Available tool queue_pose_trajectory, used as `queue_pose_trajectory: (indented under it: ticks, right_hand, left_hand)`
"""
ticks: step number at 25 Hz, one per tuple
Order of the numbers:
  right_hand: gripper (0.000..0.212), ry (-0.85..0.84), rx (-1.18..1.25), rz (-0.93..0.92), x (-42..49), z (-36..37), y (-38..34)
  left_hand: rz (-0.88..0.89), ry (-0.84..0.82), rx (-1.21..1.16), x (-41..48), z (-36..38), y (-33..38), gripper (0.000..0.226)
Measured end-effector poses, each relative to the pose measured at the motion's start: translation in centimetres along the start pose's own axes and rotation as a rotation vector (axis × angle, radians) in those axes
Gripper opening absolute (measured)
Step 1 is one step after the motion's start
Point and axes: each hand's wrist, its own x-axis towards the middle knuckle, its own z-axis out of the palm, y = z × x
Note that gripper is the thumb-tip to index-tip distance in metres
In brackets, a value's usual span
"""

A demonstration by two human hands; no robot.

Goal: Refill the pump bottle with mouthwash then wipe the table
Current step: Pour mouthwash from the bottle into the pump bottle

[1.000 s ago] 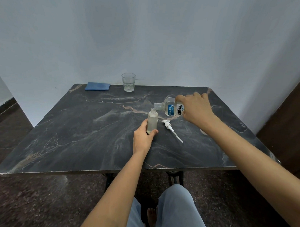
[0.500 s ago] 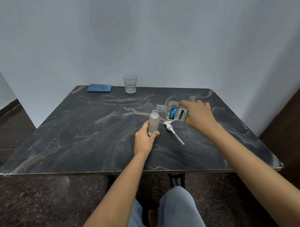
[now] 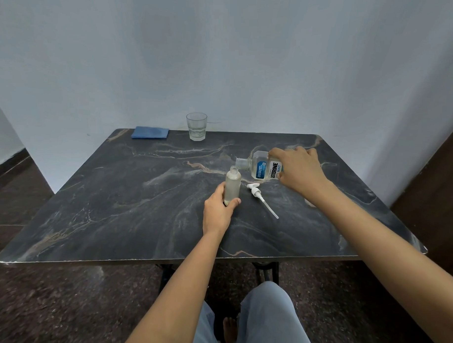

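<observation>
The small frosted cylindrical pump bottle (image 3: 232,188) stands upright on the dark marble-patterned counter (image 3: 132,199). It is a little right of the middle and about halfway between the far and near edges. Its neck is open, with no pump on it. How full it is cannot be told through the frosted wall.

The left hand (image 3: 217,214) reaches in from the near edge and grips the bottle's lower part. The thumb is curled round the right side of the base, and the fingers wrap the left side, mostly hidden behind the bottle.

A clear plastic mouthwash bottle with a blue and white label (image 3: 262,168) is held off the counter, tipped nearly onto its side, just to the right of the pump bottle's neck. Its uncapped mouth points left and sits right beside the open neck. Whether the two touch, or whether liquid is running, cannot be told. The right hand (image 3: 298,171) clamps the bottle's base end from above, fingers curled over it.

A white pump head with a long dip tube (image 3: 255,192) lies flat on the counter just right of the pump bottle. It is below the tipped mouthwash bottle, with its tube slanting toward the near right corner.

At the far edge stands a clear glass tumbler (image 3: 196,126). A folded blue cloth (image 3: 150,132) lies to its left, near the far left corner.
</observation>
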Motion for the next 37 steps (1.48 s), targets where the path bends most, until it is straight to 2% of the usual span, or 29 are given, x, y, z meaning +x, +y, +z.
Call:
queue_pose_trajectory:
  ticks: [37]
  right_hand:
    - [0.049, 0.020, -0.072, -0.033, 0.55, -0.49, -0.12]
  left_hand:
    - [0.013, -0.001, 0.010, -0.09, -0.12, 0.16, 0.056]
